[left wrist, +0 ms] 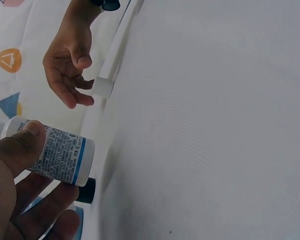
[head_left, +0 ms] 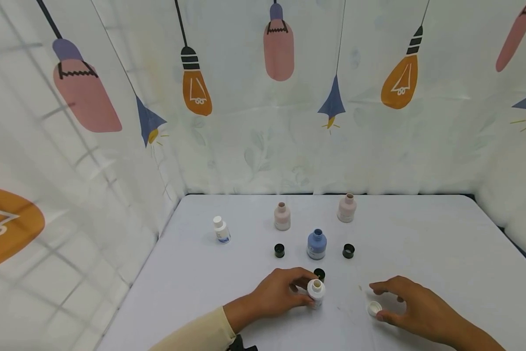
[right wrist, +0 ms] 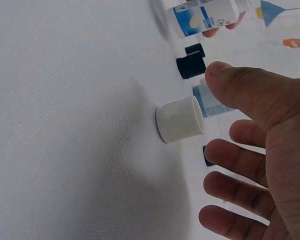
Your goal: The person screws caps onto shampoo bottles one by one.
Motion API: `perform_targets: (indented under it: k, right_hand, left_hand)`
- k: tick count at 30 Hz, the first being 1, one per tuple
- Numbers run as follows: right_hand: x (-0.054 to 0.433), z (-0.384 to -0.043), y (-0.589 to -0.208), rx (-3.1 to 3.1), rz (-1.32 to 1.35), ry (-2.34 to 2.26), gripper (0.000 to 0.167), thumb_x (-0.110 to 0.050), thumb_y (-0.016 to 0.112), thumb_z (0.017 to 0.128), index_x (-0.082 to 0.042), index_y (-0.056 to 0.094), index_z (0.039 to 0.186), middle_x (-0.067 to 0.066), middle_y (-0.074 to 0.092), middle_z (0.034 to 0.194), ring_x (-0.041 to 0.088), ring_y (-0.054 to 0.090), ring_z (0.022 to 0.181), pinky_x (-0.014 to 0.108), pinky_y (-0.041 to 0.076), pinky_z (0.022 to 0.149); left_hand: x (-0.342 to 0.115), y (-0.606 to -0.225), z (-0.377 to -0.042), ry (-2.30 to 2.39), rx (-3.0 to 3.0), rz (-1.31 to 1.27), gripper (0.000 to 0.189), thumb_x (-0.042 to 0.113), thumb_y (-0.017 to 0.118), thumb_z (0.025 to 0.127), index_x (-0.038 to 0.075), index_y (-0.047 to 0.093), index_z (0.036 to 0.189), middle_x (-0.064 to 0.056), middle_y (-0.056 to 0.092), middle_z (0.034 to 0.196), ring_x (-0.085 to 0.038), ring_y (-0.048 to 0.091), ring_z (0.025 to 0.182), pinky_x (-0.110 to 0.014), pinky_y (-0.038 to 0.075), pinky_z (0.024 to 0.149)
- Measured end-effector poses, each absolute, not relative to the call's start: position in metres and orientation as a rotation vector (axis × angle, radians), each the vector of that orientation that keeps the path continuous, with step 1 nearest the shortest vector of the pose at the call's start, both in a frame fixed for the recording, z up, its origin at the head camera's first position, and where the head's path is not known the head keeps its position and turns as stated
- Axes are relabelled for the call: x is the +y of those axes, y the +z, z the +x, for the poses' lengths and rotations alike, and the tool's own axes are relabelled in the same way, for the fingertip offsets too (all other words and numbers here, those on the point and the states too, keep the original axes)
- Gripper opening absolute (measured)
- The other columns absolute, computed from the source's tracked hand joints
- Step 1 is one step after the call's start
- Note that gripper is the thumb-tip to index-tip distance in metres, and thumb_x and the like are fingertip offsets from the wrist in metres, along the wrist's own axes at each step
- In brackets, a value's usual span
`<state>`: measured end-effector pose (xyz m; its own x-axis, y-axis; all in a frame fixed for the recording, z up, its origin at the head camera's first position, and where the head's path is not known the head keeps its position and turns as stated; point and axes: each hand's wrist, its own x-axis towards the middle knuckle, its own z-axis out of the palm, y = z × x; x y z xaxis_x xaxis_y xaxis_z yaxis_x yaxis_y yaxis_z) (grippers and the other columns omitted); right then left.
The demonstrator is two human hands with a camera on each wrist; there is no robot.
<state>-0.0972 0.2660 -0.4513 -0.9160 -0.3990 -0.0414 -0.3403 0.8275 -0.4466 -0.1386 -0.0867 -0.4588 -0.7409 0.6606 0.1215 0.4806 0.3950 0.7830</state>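
Observation:
My left hand [head_left: 281,293] grips a small white bottle [head_left: 317,291] between thumb and fingers, its mouth uncovered and facing up. In the left wrist view the bottle's printed label [left wrist: 60,155] with a blue stripe shows beside the thumb. A white cap [head_left: 374,308] stands on the table with its open side up, close to the thumb of my right hand [head_left: 420,309]. The right hand's fingers are spread and relaxed around the cap, and in the right wrist view a gap shows between the cap [right wrist: 180,119] and the fingers.
An uncapped blue bottle [head_left: 317,245] stands ahead, with black caps [head_left: 279,250] around it. Two uncapped pink bottles [head_left: 282,217] stand farther back. A capped white bottle [head_left: 222,230] is at the left. Behind the white table [head_left: 420,234] hangs a patterned curtain [head_left: 245,161].

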Motion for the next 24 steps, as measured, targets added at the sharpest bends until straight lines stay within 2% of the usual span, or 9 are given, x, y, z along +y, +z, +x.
perform_targets:
  k: [10, 17, 24]
  right_hand:
    - [0.266, -0.098, -0.453, 2.858, -0.615, -0.69, 0.062, -0.07, 0.074, 0.079, -0.031, 0.068, 0.127, -0.019, 0.064, 0.114, 0.001, 0.059, 0.09, 0.027, 0.055, 0.073]
    - [0.269, -0.096, -0.458, 2.858, -0.677, -0.713, 0.062, -0.069, 0.074, 0.08, -0.03, 0.067, 0.127, -0.018, 0.063, 0.114, 0.001, 0.059, 0.092, 0.028, 0.055, 0.074]
    - [0.267, -0.096, -0.463, 2.886, -0.74, -0.717, 0.061, -0.068, 0.076, 0.08, -0.029, 0.068, 0.126, -0.022, 0.062, 0.11, -0.001, 0.058, 0.095, 0.027, 0.056, 0.078]
  left_hand:
    - [-0.099, -0.463, -0.136, 1.268, 2.445, 0.934, 0.045, 0.025, 0.083, 0.087, 0.025, 0.065, 0.128, 0.019, 0.07, 0.116, 0.004, 0.064, 0.105, -0.024, 0.054, 0.088]
    - [-0.101, -0.469, -0.134, 1.313, 2.406, 0.945, 0.044, 0.022, 0.083, 0.087, 0.021, 0.065, 0.127, 0.015, 0.07, 0.117, 0.003, 0.065, 0.105, -0.022, 0.055, 0.085]
    - [-0.101, -0.471, -0.135, 1.332, 2.397, 0.926, 0.044, 0.024, 0.083, 0.086, 0.024, 0.066, 0.126, 0.016, 0.07, 0.116, 0.002, 0.064, 0.104, -0.023, 0.055, 0.083]
